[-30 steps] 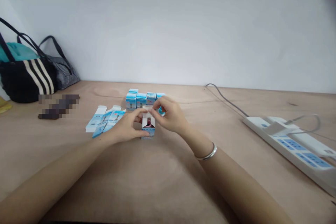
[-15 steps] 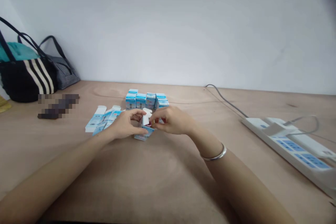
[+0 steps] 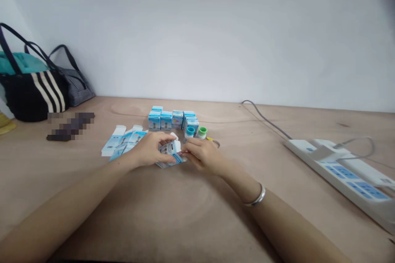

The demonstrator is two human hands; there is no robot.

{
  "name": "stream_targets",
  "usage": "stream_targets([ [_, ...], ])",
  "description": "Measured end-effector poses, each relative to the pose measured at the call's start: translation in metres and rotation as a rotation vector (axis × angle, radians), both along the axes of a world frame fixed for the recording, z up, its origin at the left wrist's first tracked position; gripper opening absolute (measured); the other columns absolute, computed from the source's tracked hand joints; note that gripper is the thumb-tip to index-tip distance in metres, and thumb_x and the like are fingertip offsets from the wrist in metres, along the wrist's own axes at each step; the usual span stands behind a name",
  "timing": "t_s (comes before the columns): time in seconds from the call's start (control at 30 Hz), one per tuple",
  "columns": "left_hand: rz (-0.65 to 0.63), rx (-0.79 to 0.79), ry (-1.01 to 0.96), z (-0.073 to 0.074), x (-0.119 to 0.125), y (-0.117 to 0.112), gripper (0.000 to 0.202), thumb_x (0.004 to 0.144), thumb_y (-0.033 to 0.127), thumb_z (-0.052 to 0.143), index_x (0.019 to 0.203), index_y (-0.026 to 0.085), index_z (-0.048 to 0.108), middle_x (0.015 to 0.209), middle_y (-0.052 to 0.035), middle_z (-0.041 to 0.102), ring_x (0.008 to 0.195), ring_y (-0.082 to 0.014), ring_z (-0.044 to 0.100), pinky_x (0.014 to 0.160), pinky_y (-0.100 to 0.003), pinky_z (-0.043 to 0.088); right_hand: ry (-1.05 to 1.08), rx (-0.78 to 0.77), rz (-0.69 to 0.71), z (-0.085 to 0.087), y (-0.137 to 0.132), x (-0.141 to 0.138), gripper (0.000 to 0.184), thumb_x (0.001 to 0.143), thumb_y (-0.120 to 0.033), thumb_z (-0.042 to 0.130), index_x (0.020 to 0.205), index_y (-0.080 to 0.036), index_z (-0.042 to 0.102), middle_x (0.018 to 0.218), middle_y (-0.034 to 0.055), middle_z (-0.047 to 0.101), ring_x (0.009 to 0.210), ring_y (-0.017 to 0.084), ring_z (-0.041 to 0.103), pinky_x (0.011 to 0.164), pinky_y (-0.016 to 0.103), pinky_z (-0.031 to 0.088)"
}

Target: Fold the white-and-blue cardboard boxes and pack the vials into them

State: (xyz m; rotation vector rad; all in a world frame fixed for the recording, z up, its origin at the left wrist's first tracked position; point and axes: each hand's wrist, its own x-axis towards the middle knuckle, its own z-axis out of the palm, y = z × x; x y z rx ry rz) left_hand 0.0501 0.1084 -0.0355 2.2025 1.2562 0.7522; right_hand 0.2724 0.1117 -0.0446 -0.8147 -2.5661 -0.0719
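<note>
Left hand (image 3: 149, 150) half-closed, fingers wrapped round white-and-blue cardboard carton (image 3: 169, 151); carton tilted, between hands, over plywood table (image 3: 197, 213). Right hand (image 3: 202, 155) curled, fingertips (image 3: 188, 153) pinching carton's right end. Upright printed cartons (image 3: 169, 120) in tight rows at 12 o'clock; round teal cap (image 3: 190, 132) and round green cap (image 3: 202, 132) at 1 o'clock; flattened cartons (image 3: 123, 143) at 9 o'clock; white plastic power strip (image 3: 339, 168) at 3 o'clock; fabric bags (image 3: 33, 90) at 10 o'clock.
</note>
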Motion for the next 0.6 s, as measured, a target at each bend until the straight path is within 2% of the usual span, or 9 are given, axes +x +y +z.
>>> stream_targets([
  [0.13,0.023,0.068,0.163,0.001,-0.005,0.000,0.047,0.059,0.040,0.073,0.103,0.026,0.069,0.097,-0.0006,0.071,0.086,-0.0231,0.064,0.074,-0.030,0.048,0.047,-0.047,-0.011,0.004,0.006,0.018,0.017,0.089,-0.019,0.041,0.087,-0.018,0.058,0.084,0.0059,0.060,0.067,0.014,0.052,0.060,0.024,0.034],
  [0.33,0.016,0.073,0.176,-0.004,-0.007,0.003,0.060,0.058,0.038,0.074,0.116,0.026,0.062,0.113,-0.0027,0.067,0.101,-0.0263,0.061,0.088,-0.036,0.044,-0.005,-0.116,-0.094,0.017,0.010,0.049,0.013,0.085,-0.020,0.046,0.080,-0.018,0.058,0.081,0.0054,0.061,0.063,0.014,0.052,0.059,0.024,0.036],
  [0.47,0.027,0.068,0.198,-0.004,-0.004,0.004,0.051,0.058,0.041,0.074,0.106,0.026,0.067,0.109,-0.0032,0.069,0.100,-0.0277,0.062,0.087,-0.038,0.044,0.032,-0.062,-0.184,0.025,0.010,0.057,0.015,0.085,-0.022,0.046,0.084,-0.018,0.061,0.082,0.0059,0.063,0.064,0.013,0.054,0.060,0.024,0.037],
  [0.6,0.002,0.059,0.218,-0.003,-0.005,0.006,0.051,0.060,0.045,0.073,0.106,0.025,0.067,0.109,-0.0032,0.069,0.100,-0.0279,0.062,0.086,-0.037,0.045,0.004,0.045,-0.297,0.024,0.013,0.054,0.018,0.085,-0.021,0.046,0.088,-0.017,0.063,0.088,0.0071,0.065,0.066,0.014,0.056,0.058,0.024,0.035],
])
